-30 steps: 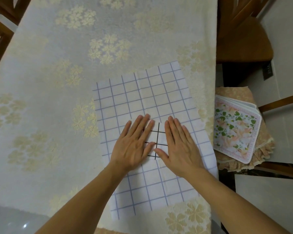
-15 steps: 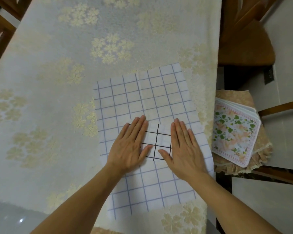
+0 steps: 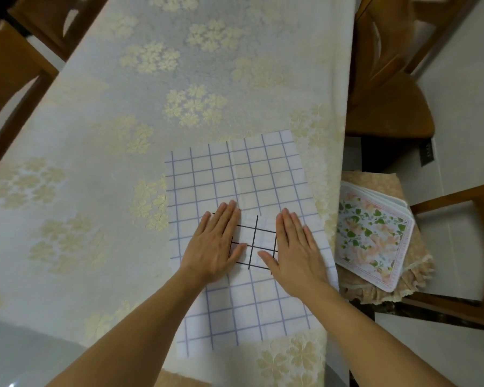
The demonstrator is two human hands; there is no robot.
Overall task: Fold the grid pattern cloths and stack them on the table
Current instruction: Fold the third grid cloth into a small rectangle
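Both hands are flat on the table here, palms down with the fingers straight, not gripping anything. The left hand [image 3: 215,241] and right hand [image 3: 296,247] press on either side of a small folded black-grid cloth [image 3: 256,241], which sits on top of a bigger blue-grid cloth [image 3: 235,177] spread out flat near the table's right edge. A strip of the little cloth shows between the two hands, and the thumbs point in toward each other. Under it all is a cream tablecloth [image 3: 151,121] with pale flower clusters. Off to the right, a stack of floral cloths [image 3: 372,241] sits on a chair [image 3: 458,196] with a lacy cushion cover, well apart from the hands.
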